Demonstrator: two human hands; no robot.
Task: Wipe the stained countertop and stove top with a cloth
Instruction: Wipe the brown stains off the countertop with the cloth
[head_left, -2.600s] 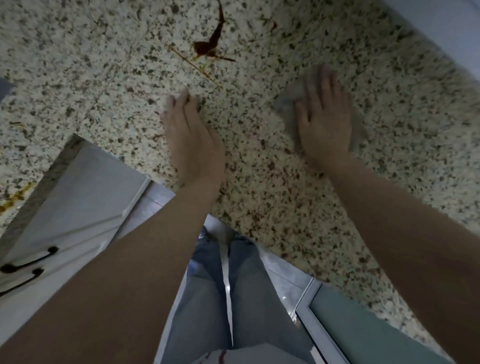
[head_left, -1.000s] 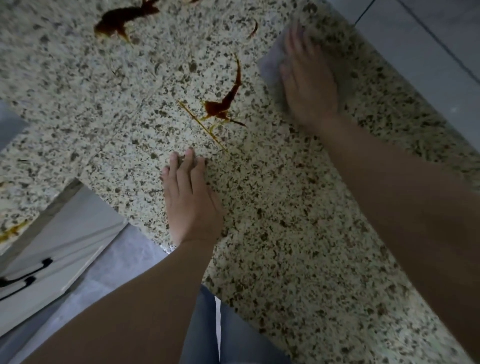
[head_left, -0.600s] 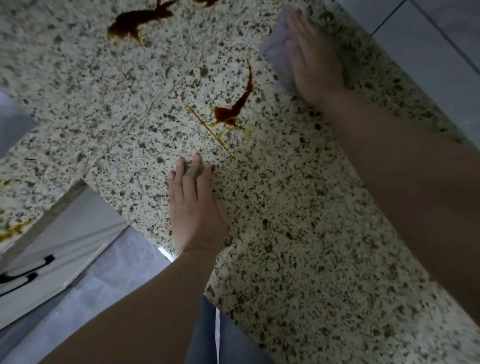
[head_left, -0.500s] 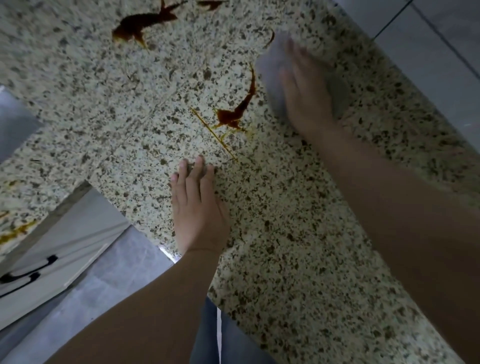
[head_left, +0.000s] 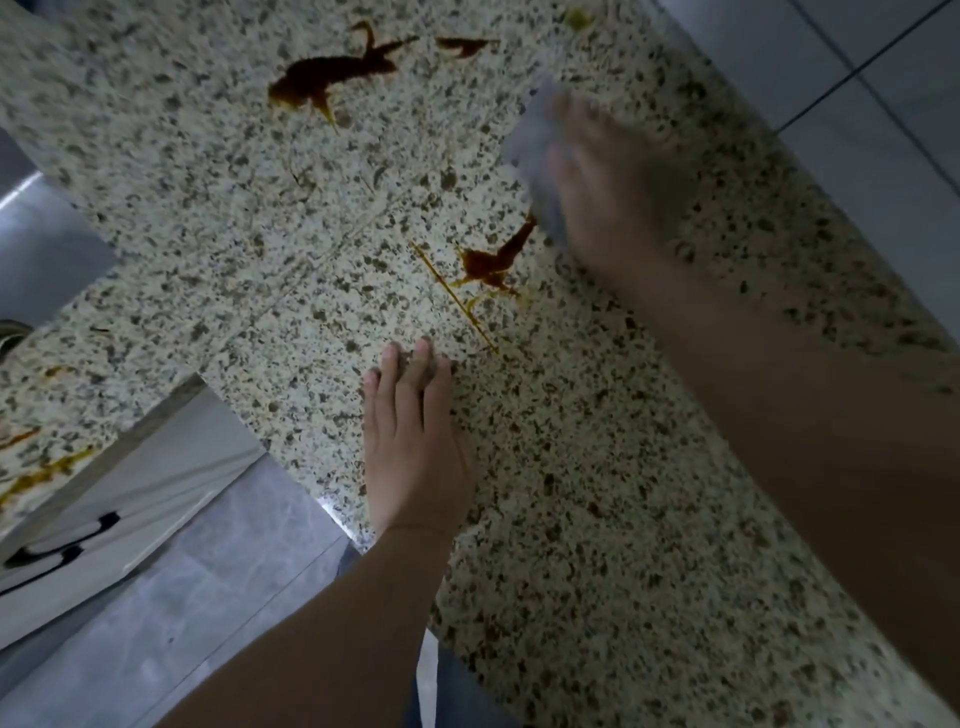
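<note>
A speckled granite countertop (head_left: 597, 519) fills the view. My right hand (head_left: 608, 192), blurred by motion, presses flat on a pale grey cloth (head_left: 532, 140) near the back wall. Just left of the cloth lies a dark brown stain (head_left: 491, 262) with a thin yellow streak (head_left: 454, 296) beside it. A larger brown stain (head_left: 332, 78) sits farther back, with a small one (head_left: 467, 45) to its right. My left hand (head_left: 413, 441) rests flat on the counter near its front edge, fingers straight and together.
A grey tiled wall (head_left: 857, 93) borders the counter on the right. A white cabinet front with black handles (head_left: 57, 545) stands lower left, above a grey floor (head_left: 182, 623). Yellow-brown smears (head_left: 36, 473) mark the counter at far left. A metal surface (head_left: 36, 244) shows at the left edge.
My right hand and the cloth slid back and forth along the back of the counter beside the nearer stain. The left hand stayed planted. The camera tilted, showing more of the far stains.
</note>
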